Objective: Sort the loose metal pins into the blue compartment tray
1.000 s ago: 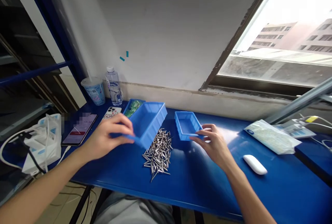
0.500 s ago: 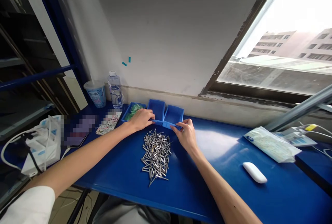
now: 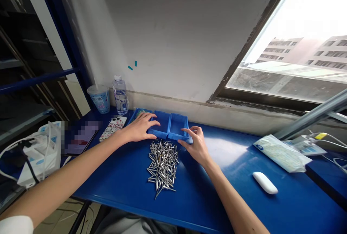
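Note:
Three small blue plastic bins stand in a row by the wall. Fingers spread, my left hand hangs over the left bin and the middle bin's near left corner; I cannot tell if it touches them. The middle bin and the right bin show nothing inside. My right hand has its thumb in front of the right bin and its fingers over that bin's right wall, gripping the corner. Just before the bins lies a heap of silver metal pins that look like pop rivets. My left hand mostly hides the green contents of the left bin.
On the left are a water bottle, a plastic cup, a patterned phone case, a dark phone and a power strip. A white mouse-like object and a flat packet lie on the right.
The middle and right bins have come down from a tilt, front edges nearer the heap. My left hand has let go and spread its fingers. My right hand stays at the right bin's corner.

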### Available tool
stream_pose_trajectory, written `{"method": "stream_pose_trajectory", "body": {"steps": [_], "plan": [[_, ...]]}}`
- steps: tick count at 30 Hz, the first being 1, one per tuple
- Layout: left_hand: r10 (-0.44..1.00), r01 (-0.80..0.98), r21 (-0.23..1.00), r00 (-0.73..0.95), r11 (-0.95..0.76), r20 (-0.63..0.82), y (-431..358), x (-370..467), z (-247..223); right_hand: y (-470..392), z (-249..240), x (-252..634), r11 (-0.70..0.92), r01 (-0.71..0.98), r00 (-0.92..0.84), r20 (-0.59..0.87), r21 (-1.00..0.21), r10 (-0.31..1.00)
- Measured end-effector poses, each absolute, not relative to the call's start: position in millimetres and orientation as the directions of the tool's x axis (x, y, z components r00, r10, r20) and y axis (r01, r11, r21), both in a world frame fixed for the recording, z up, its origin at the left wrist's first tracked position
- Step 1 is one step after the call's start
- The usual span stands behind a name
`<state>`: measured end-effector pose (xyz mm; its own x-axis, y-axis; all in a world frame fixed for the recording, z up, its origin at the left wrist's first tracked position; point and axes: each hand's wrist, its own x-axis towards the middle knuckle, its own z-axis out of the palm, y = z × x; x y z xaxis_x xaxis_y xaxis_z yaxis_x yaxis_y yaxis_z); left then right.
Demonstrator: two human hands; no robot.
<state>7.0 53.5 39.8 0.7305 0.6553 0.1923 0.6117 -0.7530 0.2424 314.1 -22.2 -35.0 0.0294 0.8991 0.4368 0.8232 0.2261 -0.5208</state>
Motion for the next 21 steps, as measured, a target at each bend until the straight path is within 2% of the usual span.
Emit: {"method": "stream_pose_trajectory", "body": {"steps": [4,7,10,13,18,21], "plan": [[0.711,0.670,0.239,0.671,-0.703,0.208,45.9,-17.9,40.3,-31.2,-18.2,301.8,0.294,0.901,-0.121,0.465,-0.319,0.877],[0.698,0.656,0.238,0.678,-0.717,0.233,42.2,-20.3,35.6,-31.9,-4.8,283.2,0.317,0.932,-0.203,0.470,-0.178,0.859],[0.692,0.647,0.247,0.670,-0.722,0.268,42.1,-13.0,29.4,-26.7,3.7,266.2,0.373,0.923,-0.304,0.412,-0.096,0.859],[0.711,0.660,0.266,0.635,-0.703,0.301,44.8,-6.3,24.4,-16.5,7.1,257.2,0.384,0.918,-0.326,0.365,-0.099,0.872],[0.746,0.689,0.290,0.587,-0.665,0.316,49.0,-2.7,18.5,-2.0,7.3,254.2,0.393,0.894,-0.309,0.339,-0.215,0.889],[0.743,0.695,0.268,0.595,-0.667,0.305,50.0,-3.6,16.9,0.5,5.0,253.3,0.385,0.893,-0.303,0.322,-0.234,0.897]]}}
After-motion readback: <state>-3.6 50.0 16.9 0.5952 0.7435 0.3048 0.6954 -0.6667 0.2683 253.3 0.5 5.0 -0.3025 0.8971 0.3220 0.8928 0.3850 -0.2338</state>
